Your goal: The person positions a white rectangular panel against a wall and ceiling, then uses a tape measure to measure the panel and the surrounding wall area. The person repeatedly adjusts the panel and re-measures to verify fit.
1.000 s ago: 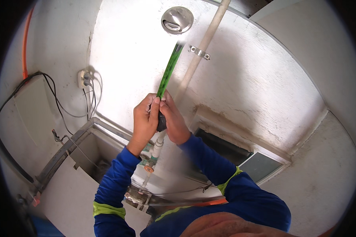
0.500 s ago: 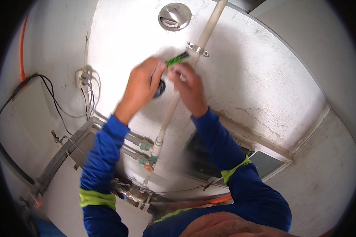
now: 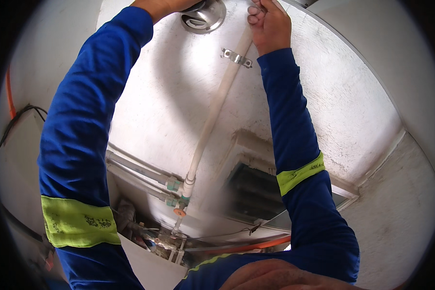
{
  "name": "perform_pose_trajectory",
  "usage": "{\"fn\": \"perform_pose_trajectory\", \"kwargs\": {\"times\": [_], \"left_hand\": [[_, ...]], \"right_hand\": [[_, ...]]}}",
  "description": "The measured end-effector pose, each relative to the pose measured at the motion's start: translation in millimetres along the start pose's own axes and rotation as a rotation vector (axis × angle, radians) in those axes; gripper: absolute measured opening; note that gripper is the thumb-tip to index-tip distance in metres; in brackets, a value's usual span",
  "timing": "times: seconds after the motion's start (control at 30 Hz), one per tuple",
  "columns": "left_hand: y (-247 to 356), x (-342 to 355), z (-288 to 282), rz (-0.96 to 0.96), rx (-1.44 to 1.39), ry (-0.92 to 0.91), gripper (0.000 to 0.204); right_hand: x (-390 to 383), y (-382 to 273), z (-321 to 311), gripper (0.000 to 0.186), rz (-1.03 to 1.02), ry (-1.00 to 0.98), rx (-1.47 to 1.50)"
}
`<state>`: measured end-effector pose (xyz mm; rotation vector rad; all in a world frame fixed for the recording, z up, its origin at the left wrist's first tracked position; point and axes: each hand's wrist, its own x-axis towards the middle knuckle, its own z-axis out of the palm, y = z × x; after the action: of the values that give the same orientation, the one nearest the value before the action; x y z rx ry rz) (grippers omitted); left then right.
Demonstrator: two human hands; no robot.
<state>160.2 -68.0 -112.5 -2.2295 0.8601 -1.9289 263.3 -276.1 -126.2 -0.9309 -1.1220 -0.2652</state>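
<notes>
Overhead, both arms stretch up the white wall.
Right hand (image 3: 269, 25), at twelve o'clock, is clenched around the top of the white pipe (image 3: 212, 113), just above its metal clamp (image 3: 236, 57); left hand's grip cannot be told, cut off by the round metal fitting (image 3: 205, 18).

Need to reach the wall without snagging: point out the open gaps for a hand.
Bare plaster lies between the white pipe and the right sleeve. Crowded: the valve cluster and around the right hand by the round metal fitting.
</notes>
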Motion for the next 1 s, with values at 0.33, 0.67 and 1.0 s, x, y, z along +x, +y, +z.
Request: {"fn": "perform_pose_trajectory", "kwargs": {"times": [0.33, 0.67, 1.0], "left_hand": [[-14.1, 34.8, 27.6, 0.014, -0.108, -0.066, 0.027], [-59.3, 27.3, 32.4, -0.008, -0.027, 0.018, 0.026], [-60.8, 62.6, 57.9, 0.107, -0.05, 0.023, 0.025]], "right_hand": [[5.2, -8.8, -19.8, 0.009, -0.145, -0.032, -0.158], [30.6, -16.1, -43.1, 0.017, -0.1, 0.148, 0.054], [-20.3, -14.4, -57.7, 0.028, -0.171, 0.019, -0.41]]}}
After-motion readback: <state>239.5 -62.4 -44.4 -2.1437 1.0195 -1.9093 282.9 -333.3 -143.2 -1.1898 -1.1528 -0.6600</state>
